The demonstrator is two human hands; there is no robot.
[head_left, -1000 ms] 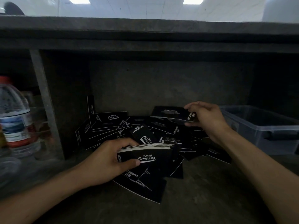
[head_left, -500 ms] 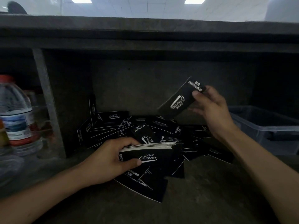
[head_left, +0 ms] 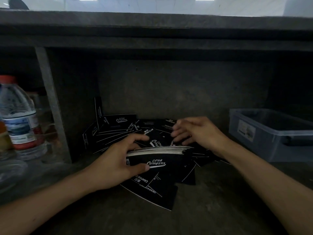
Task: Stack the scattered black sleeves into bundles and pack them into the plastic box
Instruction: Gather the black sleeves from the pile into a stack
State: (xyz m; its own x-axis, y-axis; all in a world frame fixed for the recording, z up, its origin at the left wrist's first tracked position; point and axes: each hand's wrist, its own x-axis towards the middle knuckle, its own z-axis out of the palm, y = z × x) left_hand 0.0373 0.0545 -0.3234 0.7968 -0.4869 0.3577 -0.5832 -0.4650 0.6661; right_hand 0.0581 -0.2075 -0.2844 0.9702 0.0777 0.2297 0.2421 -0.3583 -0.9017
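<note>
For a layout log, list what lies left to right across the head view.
Water bottle → upright shelf post → left hand gripping the sleeve bundle → right hand → plastic box.

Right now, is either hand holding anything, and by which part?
The left hand holds the bundle of black sleeves by its left end. The right hand is blurred over the loose sleeves; whether it holds one cannot be told.
</note>
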